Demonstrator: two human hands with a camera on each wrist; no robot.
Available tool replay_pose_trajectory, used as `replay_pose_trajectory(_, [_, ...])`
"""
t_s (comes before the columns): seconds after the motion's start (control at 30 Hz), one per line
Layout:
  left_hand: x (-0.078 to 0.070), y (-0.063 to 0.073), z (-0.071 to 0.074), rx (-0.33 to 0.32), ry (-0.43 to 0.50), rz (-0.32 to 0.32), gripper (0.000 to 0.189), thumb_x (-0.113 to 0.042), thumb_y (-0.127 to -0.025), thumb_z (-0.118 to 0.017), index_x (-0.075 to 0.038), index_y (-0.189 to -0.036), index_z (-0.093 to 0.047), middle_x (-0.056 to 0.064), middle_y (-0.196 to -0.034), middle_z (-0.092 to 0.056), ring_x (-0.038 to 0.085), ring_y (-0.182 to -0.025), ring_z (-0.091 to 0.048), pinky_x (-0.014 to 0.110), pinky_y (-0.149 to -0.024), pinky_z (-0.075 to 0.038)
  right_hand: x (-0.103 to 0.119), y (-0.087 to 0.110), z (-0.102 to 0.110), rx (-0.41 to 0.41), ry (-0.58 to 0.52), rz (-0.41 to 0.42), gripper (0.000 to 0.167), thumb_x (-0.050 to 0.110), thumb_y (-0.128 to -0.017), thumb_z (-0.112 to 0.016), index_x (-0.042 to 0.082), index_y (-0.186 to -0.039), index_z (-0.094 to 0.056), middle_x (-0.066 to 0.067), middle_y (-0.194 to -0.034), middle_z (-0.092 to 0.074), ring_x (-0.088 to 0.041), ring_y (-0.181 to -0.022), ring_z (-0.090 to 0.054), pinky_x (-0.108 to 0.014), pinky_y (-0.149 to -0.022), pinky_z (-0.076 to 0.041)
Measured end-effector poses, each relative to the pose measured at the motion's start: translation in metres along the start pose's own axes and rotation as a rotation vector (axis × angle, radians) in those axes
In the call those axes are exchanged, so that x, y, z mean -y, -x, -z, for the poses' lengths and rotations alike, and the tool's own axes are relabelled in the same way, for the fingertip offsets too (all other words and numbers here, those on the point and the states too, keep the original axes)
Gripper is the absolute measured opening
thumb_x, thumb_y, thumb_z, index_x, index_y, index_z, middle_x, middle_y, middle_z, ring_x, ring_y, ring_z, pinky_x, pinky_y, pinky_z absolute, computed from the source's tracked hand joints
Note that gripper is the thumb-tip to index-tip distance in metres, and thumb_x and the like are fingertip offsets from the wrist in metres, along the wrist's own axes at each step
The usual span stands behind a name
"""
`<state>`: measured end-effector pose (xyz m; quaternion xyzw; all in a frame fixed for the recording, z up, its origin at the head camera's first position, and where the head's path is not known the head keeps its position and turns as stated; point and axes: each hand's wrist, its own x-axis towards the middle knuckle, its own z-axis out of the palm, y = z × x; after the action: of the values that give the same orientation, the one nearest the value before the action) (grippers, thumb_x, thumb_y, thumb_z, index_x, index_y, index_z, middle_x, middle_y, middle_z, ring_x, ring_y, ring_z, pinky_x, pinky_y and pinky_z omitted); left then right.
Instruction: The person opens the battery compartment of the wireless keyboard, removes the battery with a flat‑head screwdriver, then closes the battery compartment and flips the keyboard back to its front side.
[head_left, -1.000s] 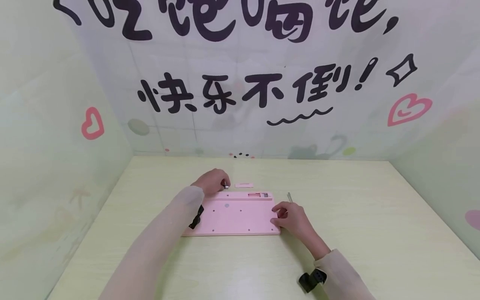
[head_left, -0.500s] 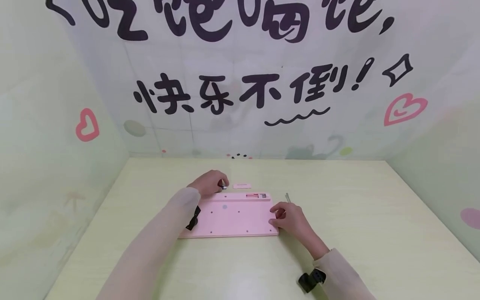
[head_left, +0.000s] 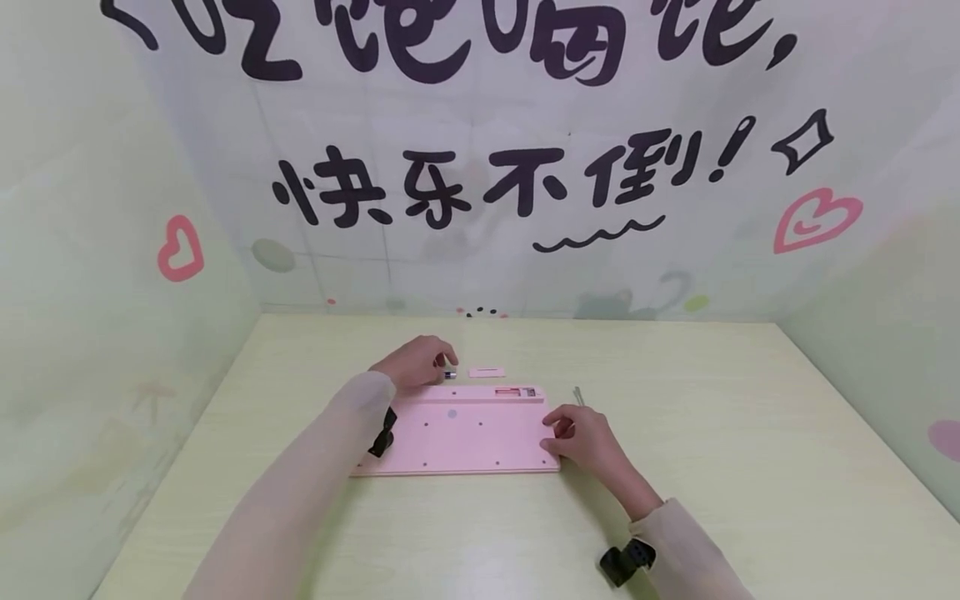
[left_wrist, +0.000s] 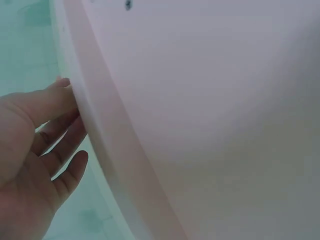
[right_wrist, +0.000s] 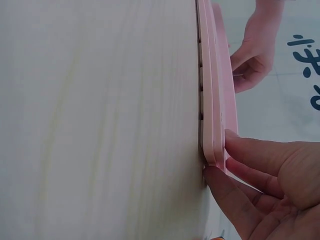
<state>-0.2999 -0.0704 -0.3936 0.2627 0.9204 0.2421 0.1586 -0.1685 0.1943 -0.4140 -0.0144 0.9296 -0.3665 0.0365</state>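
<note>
A pink keyboard (head_left: 465,437) lies face down on the table, its slim battery compartment (head_left: 513,392) uncovered near the back right. My right hand (head_left: 585,437) pinches the keyboard's right edge; in the right wrist view its thumb is on the underside and a finger is at the key side. Behind the keyboard, my left hand (head_left: 418,362) bends its fingers down over a small dark-and-silver battery (head_left: 450,375). I cannot tell whether they grip it. In the left wrist view, the fingertips of that hand (left_wrist: 45,135) are hidden past the keyboard's raised back edge.
A pink battery cover (head_left: 486,372) lies behind the keyboard, right of the battery. Thin metallic sticks (head_left: 578,396) lie just beyond the right hand. Printed fabric walls (head_left: 480,250) rise behind the table (head_left: 712,400) and at both sides.
The left hand has shifted slightly, and more of the battery shows below its fingers. The right hand keeps its hold on the keyboard edge. The head view sways a little.
</note>
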Motion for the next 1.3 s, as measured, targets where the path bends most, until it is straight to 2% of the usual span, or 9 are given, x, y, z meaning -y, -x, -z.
replay_pose_trajectory(0.2, [-0.002,0.006,0.005,-0.024,0.007,-0.015,0.024,-0.005,-0.088,-0.058,-0.011,-0.110,-0.064,0.001,-0.100,-0.057,0.016,-0.091,-0.050,0.031,-0.082,-0.042,0.000,0.001,0.000,0.004,0.004,0.001,0.024,0.006,-0.073,-0.076,0.004,-0.094,-0.066,-0.001,-0.072,-0.055,-0.015,-0.063,-0.048,-0.026,-0.054,-0.042])
replay_pose_trajectory(0.5, [-0.015,0.022,0.007,0.028,0.023,0.000,0.024,-0.005,-0.088,-0.056,-0.011,-0.111,-0.064,0.002,-0.101,-0.057,0.017,-0.093,-0.051,0.033,-0.086,-0.042,0.001,0.001,0.001,0.007,0.003,-0.003,0.024,0.006,-0.073,-0.076,0.003,-0.095,-0.066,-0.002,-0.073,-0.056,-0.015,-0.064,-0.048,-0.026,-0.054,-0.043])
replay_pose_trajectory(0.77, [-0.022,0.033,0.004,0.039,0.036,-0.024,0.024,-0.004,-0.086,-0.061,-0.005,-0.109,-0.064,0.002,-0.092,-0.056,0.018,-0.085,-0.048,0.031,-0.080,-0.042,0.000,0.001,0.001,0.011,0.001,-0.002,0.024,0.006,-0.073,-0.076,0.003,-0.095,-0.066,-0.002,-0.074,-0.056,-0.015,-0.064,-0.049,-0.026,-0.054,-0.043])
replay_pose_trajectory(0.9, [-0.021,0.034,0.001,0.041,0.057,0.012,0.026,-0.004,-0.086,-0.062,-0.005,-0.113,-0.062,0.001,-0.096,-0.055,0.018,-0.087,-0.047,0.030,-0.080,-0.042,0.001,0.001,0.001,0.009,0.004,0.001,0.024,0.006,-0.073,-0.076,0.003,-0.095,-0.066,-0.002,-0.074,-0.056,-0.015,-0.064,-0.049,-0.026,-0.055,-0.044])
replay_pose_trajectory(1.03, [-0.021,0.038,-0.002,0.031,0.065,0.053,0.029,-0.005,-0.086,-0.061,-0.007,-0.115,-0.062,0.001,-0.096,-0.054,0.018,-0.088,-0.046,0.029,-0.081,-0.041,0.001,0.002,0.001,0.007,0.007,0.003,0.024,0.007,-0.073,-0.076,0.003,-0.095,-0.066,-0.002,-0.074,-0.056,-0.015,-0.064,-0.049,-0.026,-0.054,-0.044])
replay_pose_trajectory(1.3, [-0.020,0.045,-0.012,-0.040,0.057,0.051,0.027,-0.001,-0.085,-0.062,-0.008,-0.110,-0.065,0.001,-0.089,-0.051,0.017,-0.083,-0.045,0.028,-0.077,-0.041,0.002,0.002,0.002,0.013,0.014,0.014,0.025,0.007,-0.074,-0.075,0.003,-0.096,-0.066,-0.002,-0.074,-0.056,-0.015,-0.064,-0.048,-0.026,-0.054,-0.043])
